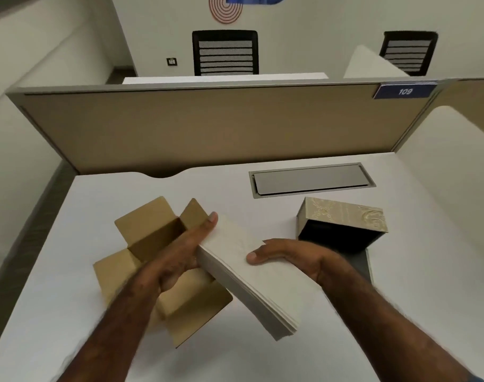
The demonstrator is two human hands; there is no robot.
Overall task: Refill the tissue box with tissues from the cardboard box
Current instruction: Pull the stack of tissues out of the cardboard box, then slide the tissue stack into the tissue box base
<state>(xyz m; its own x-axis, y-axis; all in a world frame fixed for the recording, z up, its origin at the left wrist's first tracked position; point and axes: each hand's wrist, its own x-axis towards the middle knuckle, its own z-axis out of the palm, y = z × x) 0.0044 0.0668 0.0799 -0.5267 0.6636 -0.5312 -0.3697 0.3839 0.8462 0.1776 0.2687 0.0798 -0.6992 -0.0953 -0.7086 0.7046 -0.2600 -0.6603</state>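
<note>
A thick stack of white tissues (243,274) is held above the desk between both hands. My left hand (177,255) grips its left edge, fingers stretched along the side. My right hand (293,257) holds the right side with the thumb on top. Under and behind my left hand sits the open brown cardboard box (152,235), its flaps spread out. To the right lies the beige patterned tissue box (343,216), tipped on its side with its dark open interior facing me. A grey panel (359,263) rests on the desk in front of that opening.
The white desk (83,285) has a grey cable hatch (309,179) set in it at the back right. A tan partition (207,125) with a blue "109" label (405,91) closes off the far edge. Two black chairs stand beyond it.
</note>
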